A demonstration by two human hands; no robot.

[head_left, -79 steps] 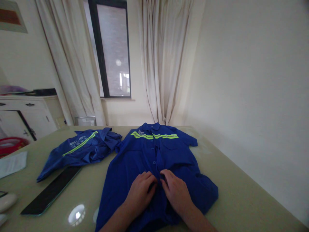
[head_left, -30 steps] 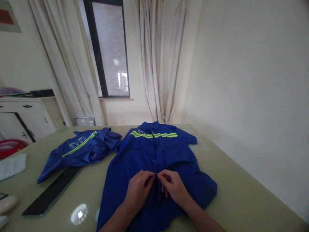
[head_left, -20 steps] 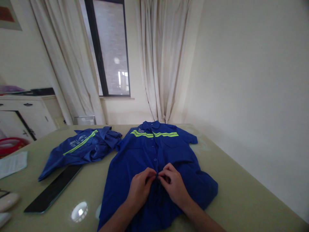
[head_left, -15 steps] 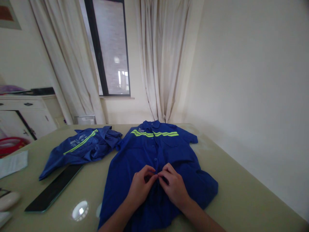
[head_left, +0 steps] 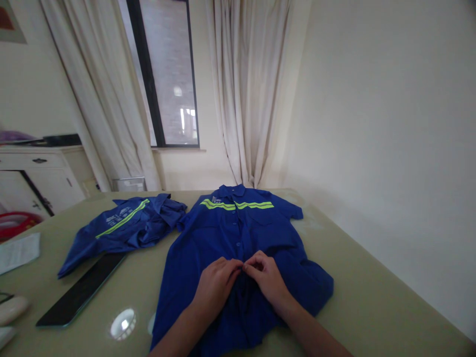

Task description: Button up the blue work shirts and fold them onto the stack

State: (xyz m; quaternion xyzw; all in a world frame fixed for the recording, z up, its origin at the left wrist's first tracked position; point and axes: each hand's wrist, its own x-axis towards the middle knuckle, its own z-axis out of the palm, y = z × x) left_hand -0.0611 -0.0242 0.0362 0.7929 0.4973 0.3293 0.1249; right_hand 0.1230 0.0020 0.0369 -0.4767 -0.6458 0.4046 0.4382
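A blue short-sleeved work shirt (head_left: 208, 238) lies front up on the table, collar at the far end, with a yellow-green reflective stripe across the chest. My left hand (head_left: 218, 282) pinches the shirt's front placket low on the body. Close against it, my right hand (head_left: 268, 278) pinches the other side of the same opening, fingertips nearly touching the left ones. Buttons show on the placket above my hands. Whatever button or edge sits between the fingertips is hidden.
A second blue shirt (head_left: 126, 223) lies crumpled at left, partly over a dark flat slab (head_left: 82, 290). A paper (head_left: 19, 253) and a pale mouse-like object (head_left: 13, 308) are at the table's left. The wall (head_left: 390, 173) borders the table on the right.
My left hand has rolled over, its fingers now closed together and hiding the gap seen before. My right hand stays at the placket, still pinching. The view has shifted slightly.
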